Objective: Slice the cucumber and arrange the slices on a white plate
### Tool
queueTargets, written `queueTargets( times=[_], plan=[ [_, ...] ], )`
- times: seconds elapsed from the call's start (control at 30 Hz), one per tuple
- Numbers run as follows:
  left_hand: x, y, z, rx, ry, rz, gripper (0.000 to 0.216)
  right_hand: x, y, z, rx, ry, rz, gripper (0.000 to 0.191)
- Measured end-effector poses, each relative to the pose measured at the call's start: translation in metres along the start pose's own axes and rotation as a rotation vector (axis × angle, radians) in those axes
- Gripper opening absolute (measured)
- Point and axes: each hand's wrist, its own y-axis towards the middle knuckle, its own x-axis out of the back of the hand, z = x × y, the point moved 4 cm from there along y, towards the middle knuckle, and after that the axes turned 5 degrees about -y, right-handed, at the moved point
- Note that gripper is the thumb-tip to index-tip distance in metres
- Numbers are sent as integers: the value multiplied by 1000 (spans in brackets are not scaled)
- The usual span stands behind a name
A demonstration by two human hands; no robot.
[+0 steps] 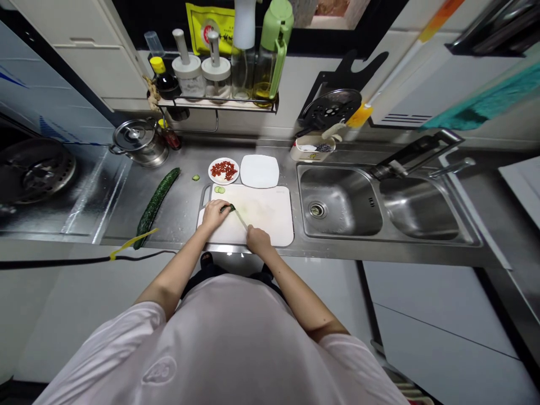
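Note:
A white cutting board lies on the steel counter in front of me. My left hand is curled over a short piece of cucumber on the board, holding it down. My right hand grips the handle of a knife, whose blade points up-left to the cucumber piece. Two cucumber slices lie at the board's far left corner. A single slice sits on the counter beyond.
A whole cucumber lies left of the board. Behind the board are a small plate of red pieces and a white square plate. A double sink is to the right, a steel pot and stove to the left.

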Motion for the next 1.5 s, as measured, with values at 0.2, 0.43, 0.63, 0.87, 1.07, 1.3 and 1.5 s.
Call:
queueTargets(
  times=[0.2, 0.43, 0.63, 0.87, 1.07, 1.3, 1.5],
  plan=[
    [1, 1, 0, 19, 14, -2, 19, 5, -6, -11, -44, -8, 8, 28],
    [3, -6, -1, 13, 20, -15, 22, 12, -20, -31, -132, -78, -86, 31],
    [10, -10, 0, 85, 19, -110, 25, 23, -23, -40, -183, -71, -209, 30],
    [24, -3, -21, 96, -41, -206, 30, 33, -26, -43, -190, -53, -278, 45],
    [18, 2, -47, -29, -30, -29, 38, 29, -28, -43, -111, -59, -337, 49],
    [12, 0, -51, -32, -55, 121, 22, 20, -36, -45, -64, -66, -352, 49],
    [7, 4, -43, 63, -213, 69, 14, 12, -36, -53, -105, -70, -318, 48]
  ],
)
